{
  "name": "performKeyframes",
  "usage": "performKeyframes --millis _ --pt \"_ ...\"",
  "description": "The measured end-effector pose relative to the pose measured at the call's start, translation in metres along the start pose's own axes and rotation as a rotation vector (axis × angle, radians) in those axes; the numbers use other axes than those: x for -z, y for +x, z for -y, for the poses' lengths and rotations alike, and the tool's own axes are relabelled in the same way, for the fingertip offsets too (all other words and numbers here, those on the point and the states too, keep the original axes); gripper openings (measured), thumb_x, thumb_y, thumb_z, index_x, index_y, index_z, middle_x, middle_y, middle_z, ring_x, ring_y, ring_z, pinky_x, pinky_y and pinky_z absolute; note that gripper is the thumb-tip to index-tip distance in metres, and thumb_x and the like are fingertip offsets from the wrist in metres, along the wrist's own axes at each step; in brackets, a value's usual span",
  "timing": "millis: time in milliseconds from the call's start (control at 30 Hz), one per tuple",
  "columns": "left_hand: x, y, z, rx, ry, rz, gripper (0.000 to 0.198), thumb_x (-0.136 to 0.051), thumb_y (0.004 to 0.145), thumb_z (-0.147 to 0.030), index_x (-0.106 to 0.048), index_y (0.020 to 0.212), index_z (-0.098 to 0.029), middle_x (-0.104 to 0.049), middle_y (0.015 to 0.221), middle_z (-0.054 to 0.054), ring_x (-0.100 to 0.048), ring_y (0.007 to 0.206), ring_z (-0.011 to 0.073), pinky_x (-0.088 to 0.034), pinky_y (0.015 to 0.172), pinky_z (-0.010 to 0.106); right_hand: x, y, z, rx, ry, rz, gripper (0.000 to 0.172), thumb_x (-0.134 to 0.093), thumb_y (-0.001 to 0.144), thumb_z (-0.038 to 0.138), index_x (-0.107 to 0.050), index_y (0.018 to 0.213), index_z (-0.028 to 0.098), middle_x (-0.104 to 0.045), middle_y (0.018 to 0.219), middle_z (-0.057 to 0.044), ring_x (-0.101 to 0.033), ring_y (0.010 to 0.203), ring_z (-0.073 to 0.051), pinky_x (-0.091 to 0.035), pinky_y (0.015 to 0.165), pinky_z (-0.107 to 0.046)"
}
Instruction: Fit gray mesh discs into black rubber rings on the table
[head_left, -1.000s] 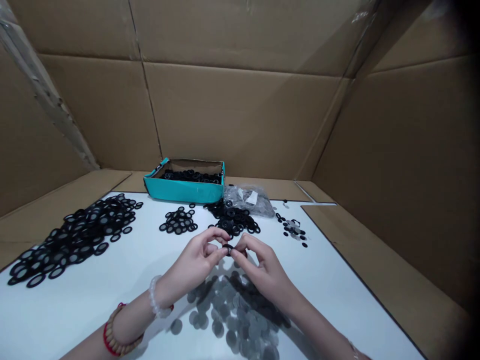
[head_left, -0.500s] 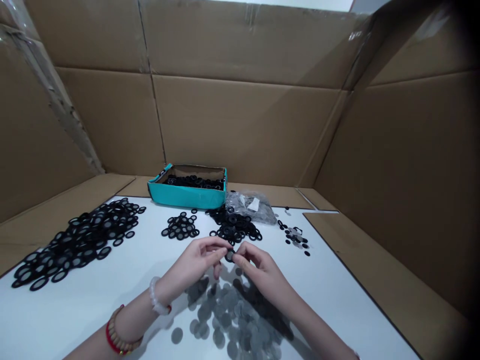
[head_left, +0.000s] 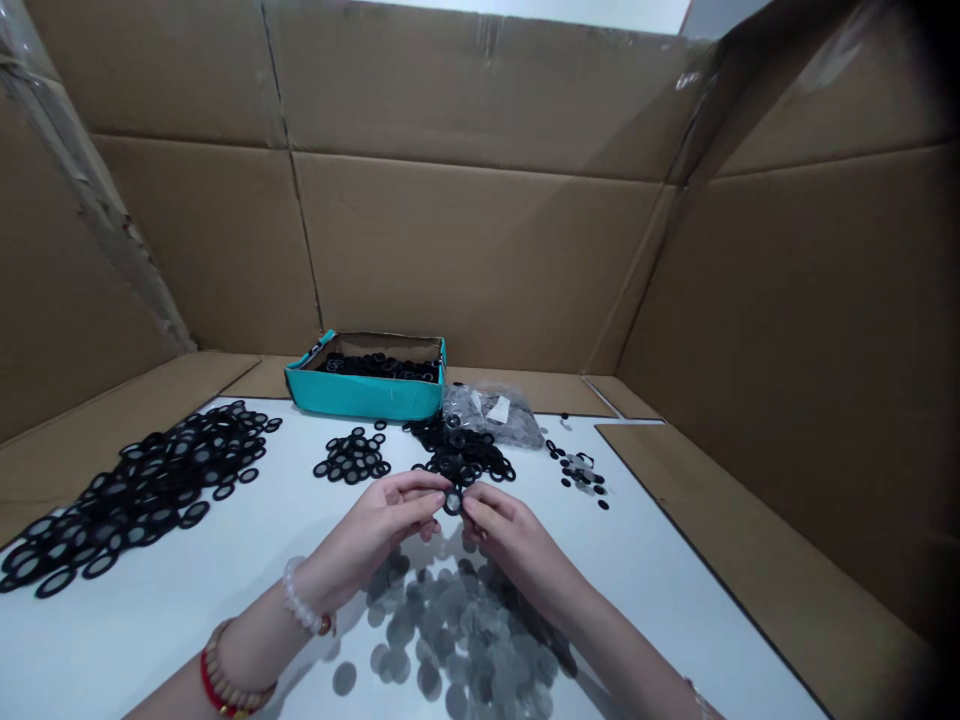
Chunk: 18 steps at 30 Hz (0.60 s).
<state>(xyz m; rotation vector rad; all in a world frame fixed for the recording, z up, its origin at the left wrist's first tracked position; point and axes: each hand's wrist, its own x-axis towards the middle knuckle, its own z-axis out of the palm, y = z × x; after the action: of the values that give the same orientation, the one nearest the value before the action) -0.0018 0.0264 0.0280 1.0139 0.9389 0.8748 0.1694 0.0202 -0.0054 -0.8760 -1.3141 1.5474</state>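
Between my left hand and my right hand a small black rubber ring with a grey mesh centre stands on edge, pinched by the fingertips of both. Below my hands lies a loose spread of grey mesh discs on the white table. Just beyond my fingers is a heap of black rings, close to but not touching them. A larger spread of black mesh-filled rings covers the left side of the table, and a smaller cluster sits beyond my left hand.
A teal cardboard box full of black rings stands at the table's far edge, with a clear plastic bag of grey discs beside it. A few rings and discs lie at the right. Brown cardboard walls surround the table.
The ring has turned from nearly edge-on to showing its round face. My fingers have shifted around it, and the view has tilted slightly.
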Motion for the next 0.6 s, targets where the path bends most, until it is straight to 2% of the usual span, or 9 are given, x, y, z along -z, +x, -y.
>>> performKeyframes --millis 67,167,333,400,467,533,600 --pt "0.002 0.001 0.003 0.036 -0.08 0.021 0.027 -0.069 0.072 -0.026 -0.063 0.097 -0.015 -0.062 0.081 0.002 -0.056 0.068 0.0095 -0.044 0.07 0.023 -0.001 0.001 -0.002 -0.004 0.079 0.027 0.026 -0.055 0.083 0.037 -0.046 0.069 0.017 -0.037 0.064 0.004 -0.035 0.059 -0.01 -0.03 0.058 -0.023" --pt "0.004 0.001 0.008 0.084 -0.173 0.046 0.028 -0.067 0.074 -0.024 -0.062 0.1 -0.015 -0.061 0.074 0.001 -0.057 0.069 0.0103 -0.045 0.077 0.026 -0.001 0.003 -0.003 0.002 0.107 0.045 0.026 -0.055 0.082 0.037 -0.046 0.068 0.017 -0.036 0.063 0.004 -0.036 0.059 -0.01 -0.031 0.059 -0.023" --pt "0.001 0.001 0.009 0.044 -0.109 0.055 0.032 -0.064 0.075 -0.028 -0.059 0.104 -0.015 -0.059 0.066 -0.001 -0.055 0.063 0.0103 -0.044 0.067 0.023 -0.002 0.002 0.002 0.024 -0.098 0.006 0.029 -0.05 0.085 0.041 -0.046 0.069 0.018 -0.04 0.061 0.004 -0.038 0.059 -0.011 -0.031 0.057 -0.023" --pt "0.003 0.005 0.006 -0.009 0.037 0.05 0.03 -0.063 0.075 -0.031 -0.06 0.1 -0.015 -0.058 0.064 -0.001 -0.054 0.059 0.0106 -0.043 0.061 0.022 -0.001 0.0 0.008 0.042 -0.245 -0.007 0.027 -0.047 0.086 0.042 -0.048 0.073 0.018 -0.042 0.064 0.003 -0.04 0.06 -0.012 -0.031 0.057 -0.023" --pt "0.014 0.014 0.001 -0.099 0.277 0.0 0.027 -0.062 0.073 -0.032 -0.061 0.093 -0.014 -0.06 0.067 0.0 -0.053 0.056 0.0112 -0.043 0.057 0.022 0.001 -0.005 0.016 0.065 -0.443 -0.018 0.023 -0.046 0.087 0.041 -0.052 0.083 0.019 -0.048 0.072 0.002 -0.044 0.065 -0.013 -0.033 0.059 -0.024" --pt "0.036 0.027 -0.005 -0.213 0.584 -0.108 0.024 -0.058 0.072 -0.034 -0.061 0.086 -0.014 -0.064 0.075 0.003 -0.055 0.057 0.0136 -0.044 0.055 0.024 0.005 -0.011 0.026 0.071 -0.668 0.004 0.02 -0.05 0.086 0.039 -0.055 0.094 0.022 -0.053 0.086 0.0 -0.048 0.073 -0.015 -0.036 0.065 -0.025" --pt "0.064 0.042 -0.012 -0.259 0.962 -0.219 0.023 -0.051 0.075 -0.033 -0.063 0.086 -0.016 -0.068 0.083 0.005 -0.061 0.07 0.0184 -0.045 0.059 0.025 0.012 -0.019 0.034 0.04 -0.864 0.098 0.021 -0.057 0.081 0.037 -0.057 0.098 0.025 -0.054 0.095 -0.001 -0.051 0.08 -0.017 -0.037 0.069 -0.025"
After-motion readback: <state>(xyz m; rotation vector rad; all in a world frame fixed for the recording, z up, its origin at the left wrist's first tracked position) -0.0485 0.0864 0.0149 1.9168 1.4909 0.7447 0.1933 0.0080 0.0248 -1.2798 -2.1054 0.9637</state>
